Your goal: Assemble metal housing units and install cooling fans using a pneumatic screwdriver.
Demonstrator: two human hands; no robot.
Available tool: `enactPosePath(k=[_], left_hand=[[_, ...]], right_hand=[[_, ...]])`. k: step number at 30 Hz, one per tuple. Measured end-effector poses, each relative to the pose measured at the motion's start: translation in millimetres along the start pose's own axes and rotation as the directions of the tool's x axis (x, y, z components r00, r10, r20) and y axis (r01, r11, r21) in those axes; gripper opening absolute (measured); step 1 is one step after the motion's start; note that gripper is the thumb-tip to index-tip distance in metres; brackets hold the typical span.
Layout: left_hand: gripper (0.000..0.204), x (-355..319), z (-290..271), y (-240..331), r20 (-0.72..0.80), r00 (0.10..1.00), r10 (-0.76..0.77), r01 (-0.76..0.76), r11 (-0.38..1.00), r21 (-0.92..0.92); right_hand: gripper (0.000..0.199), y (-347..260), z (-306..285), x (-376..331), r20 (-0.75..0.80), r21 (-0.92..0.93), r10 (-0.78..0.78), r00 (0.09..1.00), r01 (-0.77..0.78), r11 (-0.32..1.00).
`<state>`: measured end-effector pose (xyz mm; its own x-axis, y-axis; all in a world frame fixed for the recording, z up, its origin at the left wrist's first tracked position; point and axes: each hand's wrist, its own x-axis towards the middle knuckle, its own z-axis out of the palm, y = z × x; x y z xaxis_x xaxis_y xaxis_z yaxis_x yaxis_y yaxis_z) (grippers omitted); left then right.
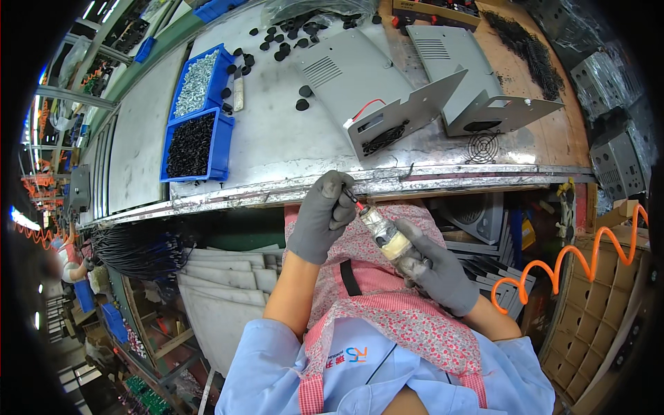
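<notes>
My right hand [443,271], in a grey glove, is wrapped round a power screwdriver [379,228] whose body is covered in silvery and yellowish tape. The tool points up and left, its red tip close to my left hand [322,216]. That hand, gloved as well, has its fingers closed in a pinch around a small dark piece [347,194] at the tool's tip; its exact kind is too small to make out. Both hands are just in front of the bench edge [387,181]. Beyond it stands a bent grey metal housing [363,76] with vent slots and a red wire.
A second grey housing [449,62] stands to the right, a round black fan guard [483,147] in front of it. Blue bins hold silver screws [196,83] and black screws [189,146]. Black caps [283,50] lie scattered. An orange coiled hose [553,266] hangs at right.
</notes>
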<state>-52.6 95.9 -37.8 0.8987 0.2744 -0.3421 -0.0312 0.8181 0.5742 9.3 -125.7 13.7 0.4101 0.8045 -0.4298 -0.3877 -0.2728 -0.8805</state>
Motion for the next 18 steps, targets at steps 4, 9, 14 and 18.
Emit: enactPosePath(k=[4,9,14,18], left_hand=[[0.037,1,-1,1,0.043,0.999,-0.001,-0.002,0.998,0.061],[0.036,0,1,2,-0.027,0.998,0.053,-0.046,0.970,0.237],[0.039,-2,9,5,-0.100,0.986,0.133,-0.071,0.878,0.474],[0.043,-3,9,10,-0.059,0.996,0.064,-0.031,0.894,0.447]], right_hand=[[0.057,-2,-1,-1,-0.001,0.020,0.026,1.000,-0.026,0.999],[0.058,2,-2,-1,0.005,0.023,0.010,1.000,-0.010,1.000],[0.058,2,-6,0,0.022,0.099,0.031,0.999,-0.033,0.995],[0.059,1,-5,-1,0.015,0.120,0.027,1.000,-0.029,0.992]])
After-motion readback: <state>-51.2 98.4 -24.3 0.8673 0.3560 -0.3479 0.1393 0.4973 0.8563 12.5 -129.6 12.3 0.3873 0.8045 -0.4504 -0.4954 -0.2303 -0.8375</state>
